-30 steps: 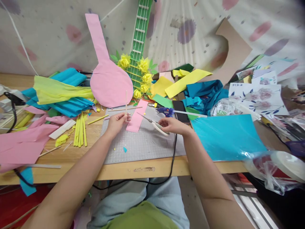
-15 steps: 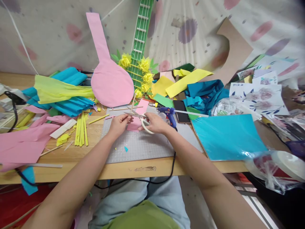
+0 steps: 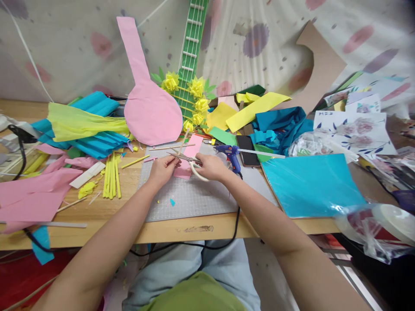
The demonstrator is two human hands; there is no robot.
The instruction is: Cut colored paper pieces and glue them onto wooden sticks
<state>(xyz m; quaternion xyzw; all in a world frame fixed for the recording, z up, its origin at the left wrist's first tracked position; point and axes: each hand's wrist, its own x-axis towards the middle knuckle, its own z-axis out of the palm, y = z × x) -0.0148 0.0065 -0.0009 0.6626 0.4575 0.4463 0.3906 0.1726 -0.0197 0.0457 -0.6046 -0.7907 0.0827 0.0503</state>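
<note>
My right hand [image 3: 209, 167] holds white-handled scissors [image 3: 198, 172], whose blades point left toward my left hand [image 3: 164, 169]. The fingers of my left hand are pinched round a thin wooden stick [image 3: 183, 141] that rises up and to the right across the blades. A pink paper strip [image 3: 193, 147] lies under the scissors on the grey cutting mat [image 3: 194, 201]. Another thin stick lies behind the hands. The blue glue gun [image 3: 232, 158] rests just right of my right hand, with a long glue stick out of its back.
Behind stand a pink guitar-shaped cutout [image 3: 152, 113] and a green paper guitar neck [image 3: 191, 52] with yellow flowers. Yellow strips [image 3: 112, 177] and crepe paper lie left. A phone [image 3: 248, 151] and blue sheet [image 3: 314, 185] lie right. A black cord crosses the table's front edge.
The scissors and the stick at my left fingertips have shifted slightly in angle. My hands have stayed nearly in place, and the view has moved a little.
</note>
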